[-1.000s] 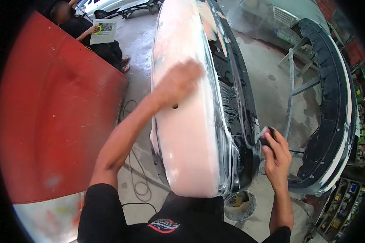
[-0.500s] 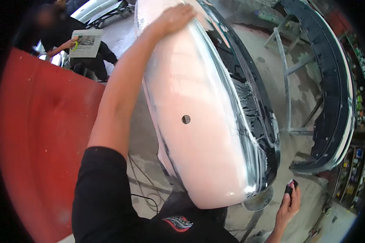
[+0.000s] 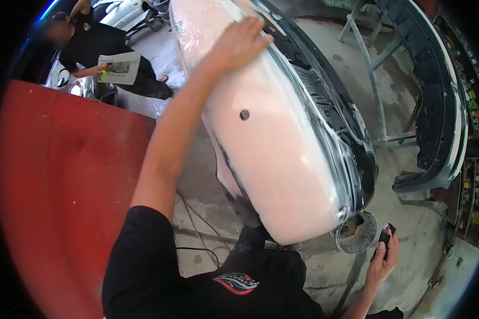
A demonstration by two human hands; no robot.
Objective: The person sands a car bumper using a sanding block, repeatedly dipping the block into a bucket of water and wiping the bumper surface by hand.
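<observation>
A large bumper (image 3: 271,159), pale pink on its broad face with black and whitish wet streaks along its right side, stretches from the top toward my body. My left hand (image 3: 240,45) lies on its upper part with the fingers spread over the surface. A round hole (image 3: 244,115) shows in the pink face below that hand. At the lower right my right hand (image 3: 382,261) is raised away from the bumper, its fingers wrapped round a small black block (image 3: 387,239). Beside the bumper's near end stands a bucket (image 3: 371,240) with a yellowish piece inside.
A red panel (image 3: 85,181) fills the left side. Behind it, a person (image 3: 98,45) in black holds a printed sheet (image 3: 130,69). Another bumper (image 3: 436,101) rests on a metal stand (image 3: 375,90) at the right, near shelves (image 3: 471,186). Cables (image 3: 197,223) lie on the floor.
My left hand has moved up along the bumper, staying on its surface. My right hand, still holding the black block, has moved down and right. The view has shifted too.
</observation>
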